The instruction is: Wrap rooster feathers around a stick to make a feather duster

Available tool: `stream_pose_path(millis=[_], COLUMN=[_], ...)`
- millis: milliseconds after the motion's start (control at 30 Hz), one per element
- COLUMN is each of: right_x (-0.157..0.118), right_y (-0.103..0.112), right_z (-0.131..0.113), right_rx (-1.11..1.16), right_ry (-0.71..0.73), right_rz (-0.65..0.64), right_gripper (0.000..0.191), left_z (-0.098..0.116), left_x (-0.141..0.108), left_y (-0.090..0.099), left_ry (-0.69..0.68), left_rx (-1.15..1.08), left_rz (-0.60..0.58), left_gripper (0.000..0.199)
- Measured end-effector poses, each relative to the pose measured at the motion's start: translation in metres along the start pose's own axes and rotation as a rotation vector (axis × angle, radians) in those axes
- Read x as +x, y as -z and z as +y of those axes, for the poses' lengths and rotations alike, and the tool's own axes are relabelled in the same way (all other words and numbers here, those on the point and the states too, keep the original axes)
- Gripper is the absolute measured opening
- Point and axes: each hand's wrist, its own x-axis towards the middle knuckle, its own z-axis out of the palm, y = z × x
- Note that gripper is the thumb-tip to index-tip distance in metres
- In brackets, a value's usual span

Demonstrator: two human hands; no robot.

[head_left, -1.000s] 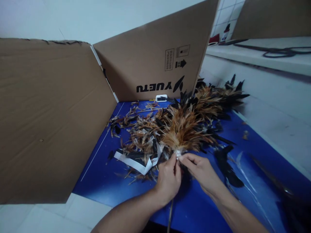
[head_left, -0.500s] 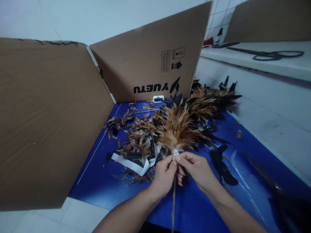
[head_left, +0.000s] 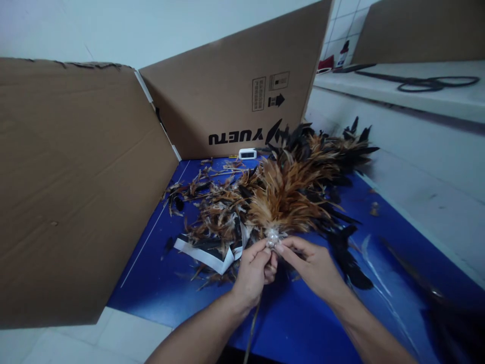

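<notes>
A feather duster (head_left: 280,199) with brown and black plumes points away from me, its thin stick (head_left: 251,328) running down towards the table's near edge. Clear, shiny wrapping (head_left: 273,235) surrounds the base of the plumes. My left hand (head_left: 253,270) is closed around the duster just below that wrapping, thumb and index finger pinching it. From the other side my right hand (head_left: 308,263) pinches the same wrapped spot with thumb and fingers. Exactly what its fingertips grip is too small to tell.
Loose feathers (head_left: 215,212) and a folded white-edged strip (head_left: 204,258) lie left on the blue table (head_left: 151,293). Cardboard panels (head_left: 227,101) stand behind and left. Black feathers (head_left: 348,258) lie right. Large scissors (head_left: 424,82) rest on a ledge. A small white device (head_left: 247,153) sits at the back.
The duster has turned: its plumes lean further right and the stick's lower end has swung left. Both hands keep pinching at the wrapped base.
</notes>
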Motion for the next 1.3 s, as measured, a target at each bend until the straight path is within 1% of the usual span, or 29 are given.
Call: stream_pose_path(millis=[100,200,333,433,500,600,700,833,933,1067,1133,1200,1233,1300], right_x=[0.000,-0.001,-0.002,-0.002,-0.002,-0.003,-0.003,-0.002,-0.002,-0.002,-0.002,-0.002,-0.001,0.000], right_y=[0.002,0.003,0.005,0.003,0.001,-0.002,-0.003,-0.001,0.000,0.001,0.002,0.002,0.002,0.001], right_z=[-0.001,-0.003,-0.004,-0.003,-0.002,0.000,0.002,0.003,0.003,0.003,0.005,0.006,0.006,0.004], right_rx=[-0.002,0.001,-0.024,-0.046,-0.012,0.167,0.307,0.275,0.243,0.219,0.209,0.205,0.206,0.214], right_ry=[0.000,-0.008,-0.040,-0.059,-0.099,-0.179,-0.216,-0.187,-0.183,-0.197,-0.200,-0.220,-0.226,-0.228], right_rz=[-0.002,0.007,0.020,0.048,0.077,0.066,0.060,0.109,0.133,0.152,0.169,0.178,0.177,0.163], right_gripper=[0.023,0.023,0.028,0.032,0.032,0.031,0.030,0.026,0.025,0.026,0.028,0.029,0.030,0.033], left_z=[0.005,0.007,0.003,-0.002,-0.003,-0.002,0.001,0.006,0.011,0.022,0.028,0.031,0.031,0.028], left_x=[-0.001,-0.002,-0.001,-0.001,-0.002,-0.004,-0.005,-0.005,-0.005,-0.005,-0.004,-0.003,-0.002,0.001], left_y=[-0.001,-0.003,-0.003,-0.001,0.001,0.002,0.002,0.005,0.009,0.013,0.015,0.018,0.019,0.021], left_ry=[0.010,-0.002,-0.056,-0.117,-0.155,-0.177,-0.173,-0.158,-0.166,-0.286,-0.345,-0.341,-0.313,-0.244], left_rx=[-0.061,-0.080,-0.029,0.108,0.239,0.386,0.416,0.434,0.578,0.849,0.933,0.903,0.836,0.621], left_rz=[-0.018,-0.041,-0.023,-0.004,-0.005,-0.030,-0.062,-0.065,-0.016,-0.009,0.000,0.012,0.013,0.006], left_gripper=[0.014,0.012,0.023,0.025,0.024,0.025,0.027,0.026,0.023,0.022,0.021,0.021,0.021,0.023])
